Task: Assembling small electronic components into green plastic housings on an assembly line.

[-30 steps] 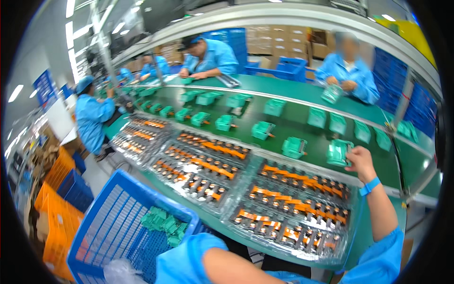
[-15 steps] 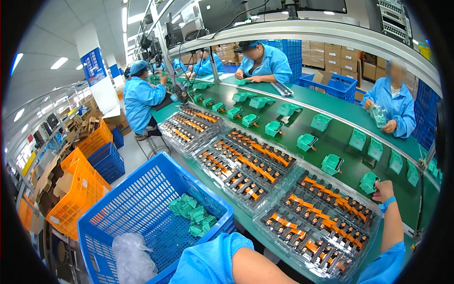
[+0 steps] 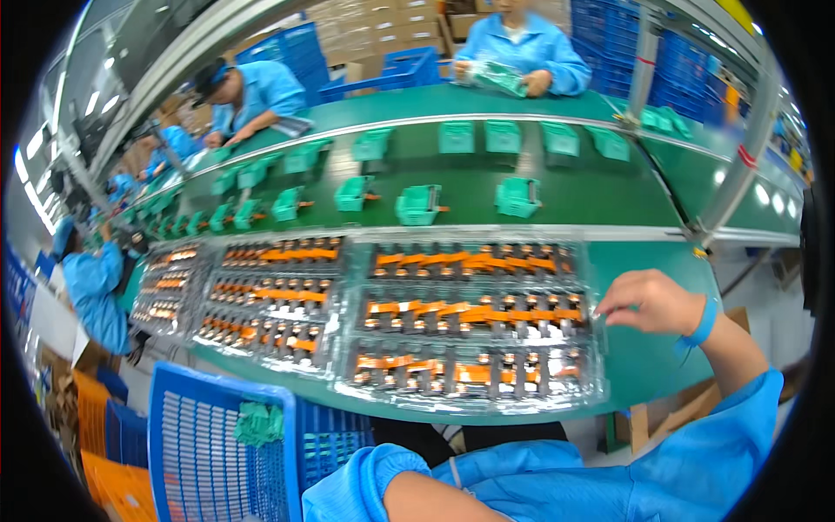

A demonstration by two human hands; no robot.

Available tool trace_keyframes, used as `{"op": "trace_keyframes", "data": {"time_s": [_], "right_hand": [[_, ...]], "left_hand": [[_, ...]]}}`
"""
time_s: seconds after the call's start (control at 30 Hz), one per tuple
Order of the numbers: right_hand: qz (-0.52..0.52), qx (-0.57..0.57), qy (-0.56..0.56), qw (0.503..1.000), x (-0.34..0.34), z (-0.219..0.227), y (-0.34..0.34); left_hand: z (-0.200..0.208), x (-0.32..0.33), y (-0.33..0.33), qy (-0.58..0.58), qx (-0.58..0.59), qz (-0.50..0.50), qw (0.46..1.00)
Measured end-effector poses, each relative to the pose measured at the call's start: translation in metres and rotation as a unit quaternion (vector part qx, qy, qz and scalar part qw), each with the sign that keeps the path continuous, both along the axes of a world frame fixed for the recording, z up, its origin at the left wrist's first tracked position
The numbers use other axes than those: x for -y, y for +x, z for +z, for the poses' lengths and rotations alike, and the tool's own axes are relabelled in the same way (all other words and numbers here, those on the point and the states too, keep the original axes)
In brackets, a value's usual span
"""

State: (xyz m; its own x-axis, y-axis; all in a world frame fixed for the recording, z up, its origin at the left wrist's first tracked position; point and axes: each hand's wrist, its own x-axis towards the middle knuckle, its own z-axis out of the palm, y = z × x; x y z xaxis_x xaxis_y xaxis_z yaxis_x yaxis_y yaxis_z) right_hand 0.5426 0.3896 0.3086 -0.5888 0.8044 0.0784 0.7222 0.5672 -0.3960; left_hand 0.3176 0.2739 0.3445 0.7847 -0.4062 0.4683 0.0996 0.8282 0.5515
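Observation:
My right hand (image 3: 648, 302), with a blue band (image 3: 706, 322) round the wrist, hovers at the right edge of the nearest clear plastic tray (image 3: 596, 365). Its fingers stretch out to the left, slightly apart, and nothing shows in them. Rows of small black parts with orange flat ribbons (image 3: 487, 311) fill that tray. My left forearm (image 3: 430, 500) comes in at the lower edge; the left hand is out of view. Beyond the trays, green plastic housings (image 3: 519, 197) stand in rows on the green conveyor belt (image 3: 583, 204), several with an orange tip sticking out.
A second filled tray (image 3: 270, 296) and a third (image 3: 165, 287) lie to the left. A blue crate (image 3: 217, 391) with green pieces stands at lower left. Across the belt a person (image 3: 522, 52) holds a bagged green part; another (image 3: 257, 100) bends over the bench. A metal post (image 3: 735, 187) rises at right.
My view has swung to the right. My right hand has let go of the green housing on the belt and drawn back to the near tray's right edge.

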Motion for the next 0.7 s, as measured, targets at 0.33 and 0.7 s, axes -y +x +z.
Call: {"op": "trace_keyframes", "data": {"time_s": [0.33, 0.7], "right_hand": [[0.132, 0.049, 0.112, 0.984, 0.044, -0.021, -0.015], [0.201, 0.086, 0.124, 0.968, 0.026, -0.032, -0.069]], "left_hand": [[-0.001, 0.023, 0.008, 0.007, -0.004, -0.024, 1.000], [0.007, 0.005, -0.028, 0.049, -0.030, 0.145, 0.988]]}}
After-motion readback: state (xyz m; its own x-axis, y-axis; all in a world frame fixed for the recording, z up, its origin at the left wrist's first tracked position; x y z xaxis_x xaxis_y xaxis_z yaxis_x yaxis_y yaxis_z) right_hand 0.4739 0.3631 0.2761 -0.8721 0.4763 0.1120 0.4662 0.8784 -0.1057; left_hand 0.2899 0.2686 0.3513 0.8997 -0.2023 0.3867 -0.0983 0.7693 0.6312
